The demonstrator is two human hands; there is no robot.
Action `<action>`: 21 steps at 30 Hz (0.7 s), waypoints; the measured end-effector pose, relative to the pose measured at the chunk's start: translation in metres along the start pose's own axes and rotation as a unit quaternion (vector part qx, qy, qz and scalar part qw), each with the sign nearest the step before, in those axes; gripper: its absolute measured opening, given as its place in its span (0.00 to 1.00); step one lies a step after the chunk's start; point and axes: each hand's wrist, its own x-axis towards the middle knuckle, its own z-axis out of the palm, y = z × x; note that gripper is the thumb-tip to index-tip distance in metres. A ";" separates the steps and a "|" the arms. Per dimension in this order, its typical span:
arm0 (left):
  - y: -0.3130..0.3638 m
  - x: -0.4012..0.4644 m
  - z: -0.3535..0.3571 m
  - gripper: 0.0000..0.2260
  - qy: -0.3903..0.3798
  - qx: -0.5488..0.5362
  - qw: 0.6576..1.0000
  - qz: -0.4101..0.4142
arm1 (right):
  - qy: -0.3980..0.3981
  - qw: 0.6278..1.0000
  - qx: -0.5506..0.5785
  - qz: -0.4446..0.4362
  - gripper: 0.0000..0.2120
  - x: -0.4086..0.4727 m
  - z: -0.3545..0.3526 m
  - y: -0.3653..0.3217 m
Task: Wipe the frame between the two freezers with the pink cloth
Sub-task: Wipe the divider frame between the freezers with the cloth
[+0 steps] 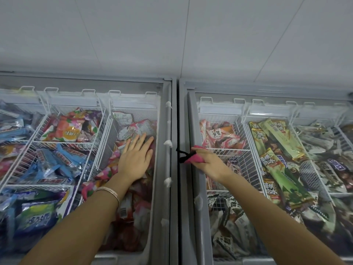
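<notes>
Two glass-topped chest freezers stand side by side, and the grey frame (174, 188) between them runs from near to far down the middle. My right hand (207, 162) is shut on the bunched pink cloth (196, 157), which has a dark corner pressed against the frame's right strip about halfway along. My left hand (136, 157) lies flat, fingers spread, on the left freezer's glass lid just left of the frame. A bracelet sits on that wrist. Several white frost lumps (168, 143) cling along the frame's left strip.
The left freezer (57, 150) holds wire baskets of blue, pink and orange ice-cream packets. The right freezer (277, 159) holds green, brown and pink packets. A plain white wall rises behind both. Another frost lump (198, 200) sits on the right freezer's rim.
</notes>
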 end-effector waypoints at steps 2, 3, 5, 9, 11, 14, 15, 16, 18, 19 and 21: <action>0.001 0.000 0.000 0.29 -0.006 0.007 1.000 0.000 | -0.016 1.000 -0.016 -0.009 0.14 -0.018 0.008 0.001; 0.001 0.001 0.000 0.29 -0.006 0.010 1.000 -0.001 | -0.023 0.999 -0.021 -0.014 0.15 -0.026 0.013 0.001; 0.003 0.000 0.000 0.30 -0.008 0.014 1.000 -0.001 | -0.031 0.999 -0.034 -0.021 0.20 -0.046 0.023 0.001; 0.005 -0.001 -0.002 0.23 -0.012 0.012 1.000 -0.007 | -0.017 0.997 -0.052 -0.053 0.26 -0.076 0.045 0.001; 0.006 -0.003 -0.003 0.22 -0.011 0.011 1.000 -0.008 | 0.000 0.996 -0.066 -0.066 0.26 -0.083 0.054 0.003; 0.007 -0.004 -0.002 0.22 -0.013 0.014 1.000 -0.008 | 0.012 0.992 -0.091 -0.088 0.23 -0.092 0.061 0.006; 0.007 -0.004 -0.002 0.22 -0.014 0.014 1.000 -0.008 | 0.009 0.991 -0.095 -0.093 0.22 -0.096 0.063 0.007; 0.007 -0.004 -0.003 0.22 -0.015 0.014 1.000 -0.009 | 0.003 0.990 -0.098 -0.096 0.22 -0.100 0.065 0.008; 0.008 -0.003 -0.004 0.22 -0.017 0.013 1.000 -0.010 | -0.004 0.988 -0.113 -0.108 0.22 -0.107 0.071 0.010; 0.008 -0.003 -0.004 0.22 -0.018 0.013 1.000 -0.010 | -0.001 0.985 -0.128 -0.114 0.23 -0.111 0.075 0.011; 0.009 -0.002 -0.005 0.22 -0.021 0.013 1.000 -0.011 | 0.010 0.979 -0.160 -0.129 0.24 -0.116 0.080 0.012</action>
